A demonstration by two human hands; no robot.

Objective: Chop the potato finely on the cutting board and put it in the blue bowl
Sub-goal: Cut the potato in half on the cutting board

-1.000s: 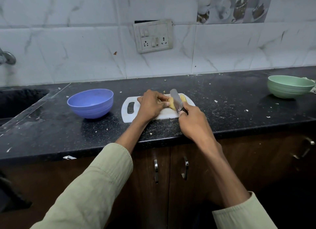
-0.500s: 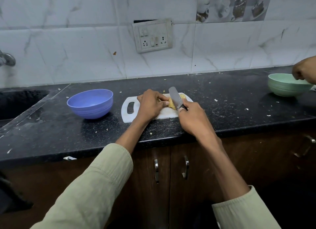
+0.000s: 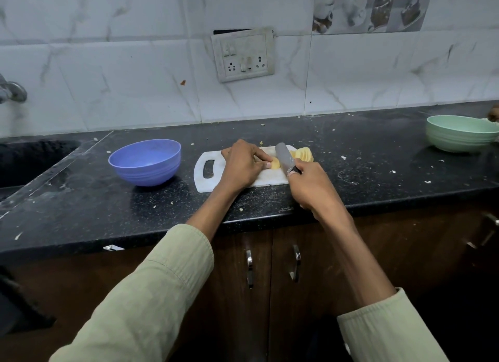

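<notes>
Right hand (image 3: 310, 184), knife (image 3: 285, 157) apparently mid-potato (image 3: 276, 163)

It was a home kitchen: a black speckled stone counter (image 3: 270, 199) ran under a marble-look tiled wall (image 3: 135, 78), with a sunken sink (image 3: 29, 159) at the counter's left end, a switch-and-socket plate (image 3: 243, 55) above it and wooden cabinet doors (image 3: 243, 280) below.

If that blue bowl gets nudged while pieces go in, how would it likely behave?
The blue bowl looks like thin plastic and shows nothing inside, so probably light. Its base is narrower than its rim, so it may tip if pressed at the edge. On the polished counter it would likely slide.
</notes>
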